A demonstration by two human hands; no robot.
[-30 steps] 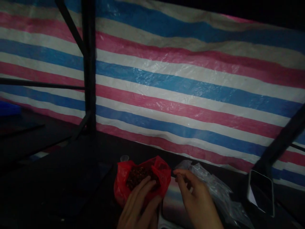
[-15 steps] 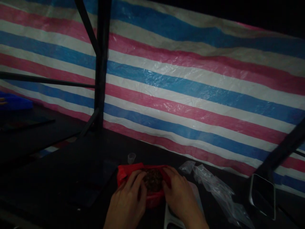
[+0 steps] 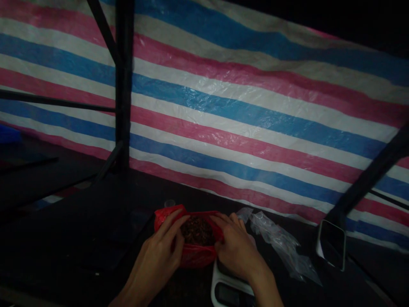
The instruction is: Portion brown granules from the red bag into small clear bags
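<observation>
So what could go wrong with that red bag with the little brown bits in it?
The left hand and right hand hold the rim of the open, soft red plastic bag. If one slips, the small brown pieces might spill out.
The small clear plastic cup is just behind the bag, so a push could knock it over.
The dark-screened rectangular phone stands tilted by the slanted black post; a bump might topple it.
</observation>
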